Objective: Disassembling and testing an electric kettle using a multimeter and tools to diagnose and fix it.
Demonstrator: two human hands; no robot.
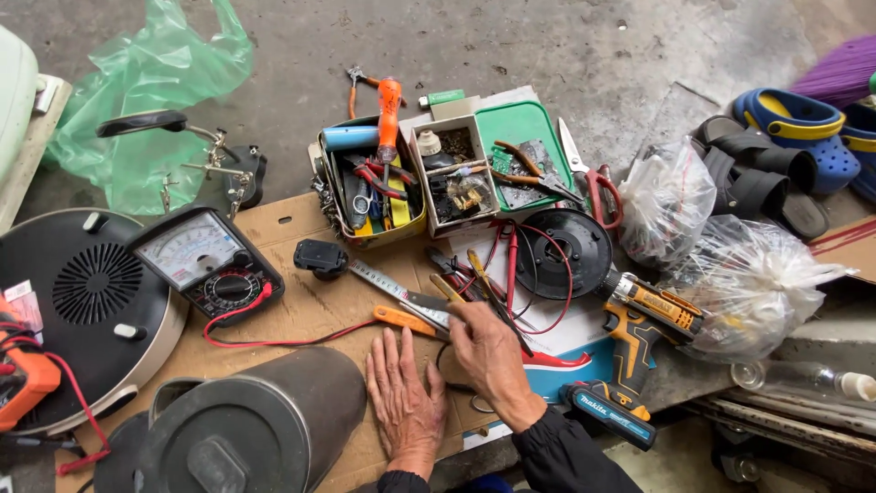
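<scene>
Head view showed the right hand (490, 351) curled over loose tools, its fingertips hiding what, if anything, they gripped; I cannot tell. Just left, the left hand (401, 402) lay flat and open on the cardboard sheet (301, 315), holding nothing. An orange-handled tool (406, 320) lay at their fingertips. Right stood a cordless drill (639, 342); left, an analog multimeter (205, 265). A dark cylinder (251, 424) was cut off near.

Even daylight; soft shadows; sharp
</scene>
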